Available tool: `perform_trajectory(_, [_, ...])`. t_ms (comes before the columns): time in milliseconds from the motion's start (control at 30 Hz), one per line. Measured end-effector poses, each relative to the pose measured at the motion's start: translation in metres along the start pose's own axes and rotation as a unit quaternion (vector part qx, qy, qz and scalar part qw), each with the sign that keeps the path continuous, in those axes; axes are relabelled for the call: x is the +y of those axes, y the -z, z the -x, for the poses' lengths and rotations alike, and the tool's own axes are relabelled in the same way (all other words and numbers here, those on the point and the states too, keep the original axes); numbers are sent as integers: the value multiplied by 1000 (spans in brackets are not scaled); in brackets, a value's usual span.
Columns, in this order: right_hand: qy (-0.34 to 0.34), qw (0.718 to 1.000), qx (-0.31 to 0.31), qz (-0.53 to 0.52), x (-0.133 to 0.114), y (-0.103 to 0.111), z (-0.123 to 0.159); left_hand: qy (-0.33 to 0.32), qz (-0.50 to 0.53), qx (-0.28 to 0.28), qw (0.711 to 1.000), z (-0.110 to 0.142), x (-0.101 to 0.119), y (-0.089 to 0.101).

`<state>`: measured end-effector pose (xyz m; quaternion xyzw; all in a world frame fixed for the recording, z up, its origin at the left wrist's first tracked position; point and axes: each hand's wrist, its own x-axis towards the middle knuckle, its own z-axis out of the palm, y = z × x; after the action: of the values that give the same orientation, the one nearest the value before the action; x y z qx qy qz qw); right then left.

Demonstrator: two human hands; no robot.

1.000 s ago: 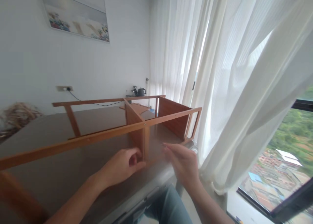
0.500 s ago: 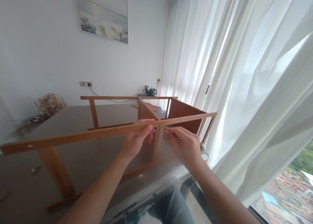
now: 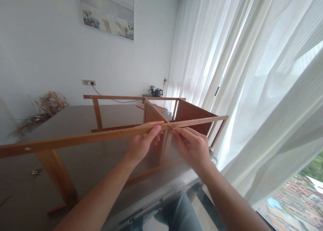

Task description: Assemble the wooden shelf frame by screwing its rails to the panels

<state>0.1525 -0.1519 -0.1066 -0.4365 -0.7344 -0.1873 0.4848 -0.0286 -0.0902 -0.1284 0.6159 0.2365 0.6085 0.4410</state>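
A wooden shelf frame (image 3: 83, 137) lies on its side across the table. My left hand (image 3: 142, 142) grips its near rail, thumb on the front face and fingers behind, just left of where a wooden shelf panel (image 3: 164, 147) meets the rail. In the fingertips of my right hand (image 3: 191, 145) is a thin metal rod (image 3: 171, 127), its exact kind too small to tell. The rod's tip touches the rail at that joint, where a hole or screw head is covered. Small brass-coloured pieces of hardware (image 3: 37, 172) rest on the table at the left.
The grey-covered table (image 3: 121, 113) runs back to the wall. Dried plant stalks (image 3: 51, 103) stand at the far left, and a black kettle (image 3: 158, 92) at the back. White curtains (image 3: 242, 106) hang close on the right.
My right hand has brought the metal rod from just beside the joint up onto the rail. My left hand keeps its grip. The view has shifted slightly.
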Motion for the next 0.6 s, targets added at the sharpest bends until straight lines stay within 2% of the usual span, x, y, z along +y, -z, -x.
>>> perform_trajectory(133, [27, 999, 0, 17, -1, -2, 2, 12, 13, 7, 1000, 2, -3, -1])
perform_trajectory(267, [4, 1000, -20, 14, 0, 0, -1, -3, 41, 26, 999, 3, -7, -3])
perform_trajectory(333, [7, 998, -57, 20, 1, 6, -5, -11, 63, 34, 997, 3, -10, -4])
perform_trajectory(467, [59, 988, -136, 51, 4, 17, -15, -15, 88, 43, 995, 3, -14, -5])
perform_trajectory(600, [74, 989, -117, 45, 5, 17, -16, -26, 99, 48, 994, 4, -13, -7])
